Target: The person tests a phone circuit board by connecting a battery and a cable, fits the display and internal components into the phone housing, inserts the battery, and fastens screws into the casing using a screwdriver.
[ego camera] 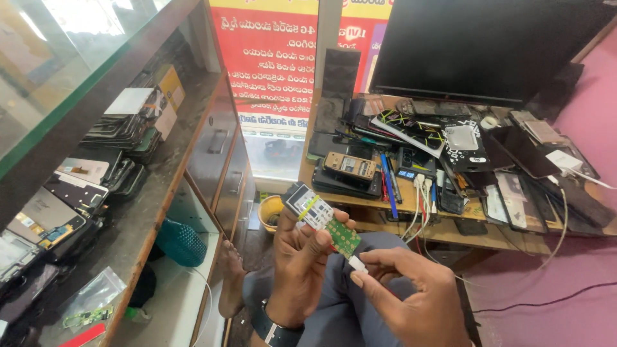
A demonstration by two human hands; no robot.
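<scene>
A big black monitor (488, 48) stands at the back of the wooden desk (411, 204), dark and filling the upper right. On the left is a glass counter (77, 71) with wooden shelves; phones and screens (71, 193) lie in stacks on the shelves, and a clear bag (90, 305) lies on the lower end of the shelf. Behind the desk hangs a red and white poster (273, 58). The desk is covered with phone parts, dark screens and cables; a brown keypad phone (350, 167) lies on a dark stack near the desk's front edge, and a blue pen (388, 183) lies just beside it. White cables (421, 205) hang over the desk edge. Under the desk stands a yellow bucket (270, 211). A teal basket (181, 243) sits in the lower counter shelf.

The person sits with the knees in grey trousers, a bare foot (231, 276) on the floor. The left hand (302, 270), with a dark watch on the wrist, is closed around a small opened phone (321, 218); its green board points down to the right. The phone is in front of the lap, below the desk edge. The right hand (411, 292) pinches a white plug (357, 263) between thumb and fingers, and the plug touches the lower end of the board.
</scene>
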